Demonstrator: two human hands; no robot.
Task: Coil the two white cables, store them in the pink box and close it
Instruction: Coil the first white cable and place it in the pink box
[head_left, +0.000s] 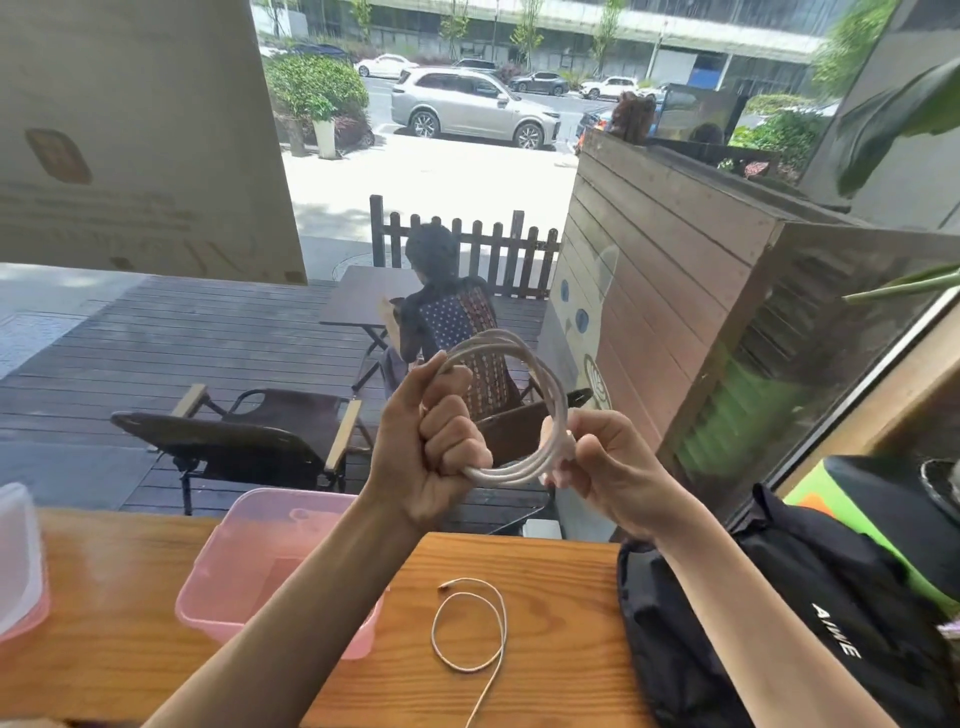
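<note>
Both hands are raised above the bench (545, 571), holding one white cable as a coil (540, 374) between them. The left hand (436, 447) is making a fist around the coil's left side, fingers curled tight over the bundled loops, with the strands coming out above the thumb and below the little finger. The right hand (597, 462) is pinching the coil's lower right part, its fingers curled around the strands where a thicker white plug end is sitting. The loops are arching up and over between the two hands, several turns lying close together.

The second cable (470, 623) is lying loose on the wooden bench below the hands, forming one open loop with its tail running toward the near edge and a small connector at its upper left end. It is touching neither hand.

The pink box (234, 566) is sitting open on the bench just left of the loose cable, partly hidden behind the left forearm. Its inside is hard to make out. At the far left edge a lid (18, 561), translucent and pale with a pink rim, is lying on the bench, well apart from the box.

A black bag (779, 623) with white lettering is resting at the right end of the bench, near the loose cable.
</note>
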